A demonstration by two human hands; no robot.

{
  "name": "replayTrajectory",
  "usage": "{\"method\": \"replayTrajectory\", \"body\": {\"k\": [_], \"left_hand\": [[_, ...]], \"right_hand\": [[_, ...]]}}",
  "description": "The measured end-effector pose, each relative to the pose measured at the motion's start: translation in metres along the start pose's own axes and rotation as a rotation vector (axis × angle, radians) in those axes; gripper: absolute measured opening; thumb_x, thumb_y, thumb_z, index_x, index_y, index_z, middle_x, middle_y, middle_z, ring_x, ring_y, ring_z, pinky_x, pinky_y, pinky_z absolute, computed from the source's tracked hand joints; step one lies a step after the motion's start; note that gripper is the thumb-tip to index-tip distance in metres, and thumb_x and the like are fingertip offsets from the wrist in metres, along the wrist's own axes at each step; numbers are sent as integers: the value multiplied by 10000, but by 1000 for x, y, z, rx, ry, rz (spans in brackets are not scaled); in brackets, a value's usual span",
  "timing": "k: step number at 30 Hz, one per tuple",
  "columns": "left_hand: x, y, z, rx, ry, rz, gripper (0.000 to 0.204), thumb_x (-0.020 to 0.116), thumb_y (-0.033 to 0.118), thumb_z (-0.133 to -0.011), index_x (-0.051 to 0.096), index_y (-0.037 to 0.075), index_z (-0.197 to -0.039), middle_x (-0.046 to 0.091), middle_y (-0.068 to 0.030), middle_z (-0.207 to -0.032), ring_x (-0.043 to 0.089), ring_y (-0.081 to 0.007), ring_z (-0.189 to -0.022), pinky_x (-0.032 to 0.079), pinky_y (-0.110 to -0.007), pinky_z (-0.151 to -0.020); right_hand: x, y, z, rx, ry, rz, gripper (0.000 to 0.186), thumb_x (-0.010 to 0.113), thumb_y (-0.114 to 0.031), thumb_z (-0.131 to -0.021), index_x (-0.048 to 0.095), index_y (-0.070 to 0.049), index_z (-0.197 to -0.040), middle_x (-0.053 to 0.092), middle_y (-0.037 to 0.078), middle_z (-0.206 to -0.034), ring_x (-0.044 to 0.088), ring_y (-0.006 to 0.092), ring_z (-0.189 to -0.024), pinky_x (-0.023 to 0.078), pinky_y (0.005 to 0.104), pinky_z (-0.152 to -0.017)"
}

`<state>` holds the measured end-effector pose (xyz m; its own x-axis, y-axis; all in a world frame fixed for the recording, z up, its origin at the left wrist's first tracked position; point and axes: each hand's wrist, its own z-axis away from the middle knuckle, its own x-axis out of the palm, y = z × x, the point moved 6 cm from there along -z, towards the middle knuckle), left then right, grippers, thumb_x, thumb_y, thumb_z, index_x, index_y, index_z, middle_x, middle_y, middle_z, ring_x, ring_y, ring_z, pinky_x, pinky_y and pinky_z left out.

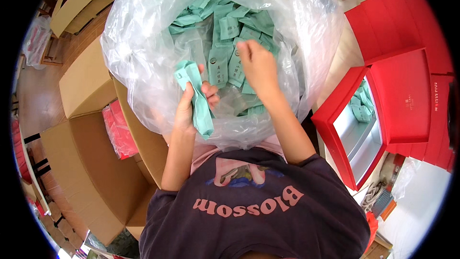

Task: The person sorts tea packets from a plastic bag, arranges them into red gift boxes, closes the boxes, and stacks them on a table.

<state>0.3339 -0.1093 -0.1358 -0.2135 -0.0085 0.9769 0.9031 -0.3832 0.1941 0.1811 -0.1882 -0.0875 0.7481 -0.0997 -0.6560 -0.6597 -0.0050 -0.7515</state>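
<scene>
My left hand (182, 109) grips a small pale-green sachet bundle (202, 111); it looks like more than one packet held lengthwise, though I cannot tell how many. Thumb and fingers close around its middle. To its right, my right hand (261, 69) hovers over a heap of matching green sachets (219, 67), its fingers curled in. Whatever may be between those fingers is hidden. The heap lies inside a large clear plastic bag (136, 43), its mouth spread wide in front of me.
At the right stands an open red gift box (330, 117) with a silvery divided inside and some green sachets (362, 105) in one compartment. More red boxes (383, 24) lie behind it. An open cardboard carton (91, 163) at the left contains a red plastic-wrapped pack (120, 129).
</scene>
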Motion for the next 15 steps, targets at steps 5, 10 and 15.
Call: {"method": "replayTrajectory", "body": {"k": [5, 10, 15], "left_hand": [[14, 10, 4, 84, 177, -88, 633, 602, 270, -913, 283, 178, -1452, 513, -30, -971, 531, -133, -898, 479, -351, -952], [3, 14, 4, 30, 5, 116, 610, 517, 198, -944, 225, 122, -1473, 492, -126, -1109, 505, -150, -852, 466, -330, -827], [2, 16, 6, 91, 96, 37, 601, 504, 260, -944, 253, 59, -1452, 489, -143, -1207, 484, -152, -815, 428, -294, -735]], "right_hand": [[49, 9, 17, -56, -54, 385, 580, 704, -433, -767, 548, 23, -1089, 670, 156, -814, 663, 318, -753, 516, 391, -648], [74, 21, 20, -44, -20, 117, 452, 723, -282, -771, 556, 21, -1062, 650, 152, -791, 641, 301, -727, 502, 380, -630], [57, 51, 5, 90, -183, -367, 209, 639, -171, -847, 569, -6, -955, 622, 107, -779, 620, 210, -724, 484, 357, -640]]}}
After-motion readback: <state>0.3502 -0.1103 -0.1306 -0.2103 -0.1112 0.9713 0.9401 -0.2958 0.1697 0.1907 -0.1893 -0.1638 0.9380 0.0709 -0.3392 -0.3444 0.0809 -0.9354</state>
